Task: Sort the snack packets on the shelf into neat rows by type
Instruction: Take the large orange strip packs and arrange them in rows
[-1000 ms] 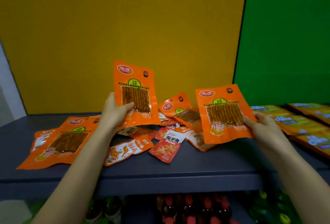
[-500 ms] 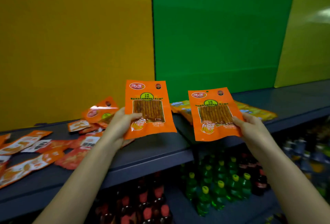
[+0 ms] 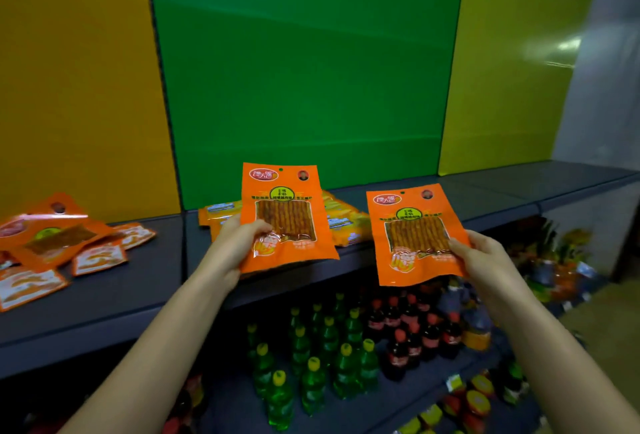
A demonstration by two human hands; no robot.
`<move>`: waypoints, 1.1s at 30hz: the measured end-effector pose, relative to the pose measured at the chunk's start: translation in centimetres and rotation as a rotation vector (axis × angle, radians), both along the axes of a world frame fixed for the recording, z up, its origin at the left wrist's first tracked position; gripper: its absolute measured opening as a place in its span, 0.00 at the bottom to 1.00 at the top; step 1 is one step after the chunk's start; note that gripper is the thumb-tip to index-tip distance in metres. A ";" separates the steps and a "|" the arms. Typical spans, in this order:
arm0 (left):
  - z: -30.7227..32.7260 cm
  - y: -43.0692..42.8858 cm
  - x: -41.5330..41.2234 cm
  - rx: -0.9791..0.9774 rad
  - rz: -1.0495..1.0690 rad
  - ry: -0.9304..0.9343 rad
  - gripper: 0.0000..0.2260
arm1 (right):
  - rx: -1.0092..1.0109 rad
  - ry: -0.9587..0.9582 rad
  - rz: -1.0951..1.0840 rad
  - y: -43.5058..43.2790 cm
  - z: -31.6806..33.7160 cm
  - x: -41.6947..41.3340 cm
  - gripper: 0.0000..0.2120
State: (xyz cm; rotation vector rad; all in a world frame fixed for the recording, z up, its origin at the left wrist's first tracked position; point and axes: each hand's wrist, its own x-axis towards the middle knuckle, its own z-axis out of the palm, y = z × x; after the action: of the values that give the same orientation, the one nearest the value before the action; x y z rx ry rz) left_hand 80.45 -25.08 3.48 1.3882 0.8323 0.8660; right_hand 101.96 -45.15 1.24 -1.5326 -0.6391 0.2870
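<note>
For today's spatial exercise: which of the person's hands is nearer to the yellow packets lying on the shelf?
Left. The left hand holds its orange packet directly in front of the yellow packets; the right hand holds another to their right, before the shelf edge.

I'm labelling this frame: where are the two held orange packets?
Left-hand orange plastic packet (image 3: pixel 286 215), head view, on its clear window.
Right-hand orange plastic packet (image 3: pixel 414 234), head view, on its clear window.

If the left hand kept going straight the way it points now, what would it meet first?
Probably the yellow packets lying on the shelf just behind the orange packet that the left hand holds; depth is unclear.
</note>
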 end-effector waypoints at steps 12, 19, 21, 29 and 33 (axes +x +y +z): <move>0.2 -2.6 15.1 0.001 -0.062 -0.014 0.05 | 0.017 0.041 -0.048 -3.4 0.4 11.2 0.09; 0.2 -1.6 23.8 -0.020 -0.066 0.046 0.06 | 0.042 0.030 -0.011 -2.0 0.1 18.9 0.08; 0.3 -0.6 26.2 0.034 -0.055 0.080 0.05 | 0.058 0.040 0.012 -0.6 0.1 21.1 0.10; 1.9 3.7 33.4 0.048 -0.038 0.189 0.11 | 0.033 0.001 0.127 5.8 0.7 28.7 0.08; 1.8 5.6 35.2 0.086 0.025 0.279 0.05 | 0.014 0.050 0.223 8.2 0.4 30.4 0.09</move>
State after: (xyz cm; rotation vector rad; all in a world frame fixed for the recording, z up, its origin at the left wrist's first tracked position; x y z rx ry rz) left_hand 115.70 -19.53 5.25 1.6011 1.0352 0.7439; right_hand 132.38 -36.90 1.61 -1.4379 -0.7713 0.4875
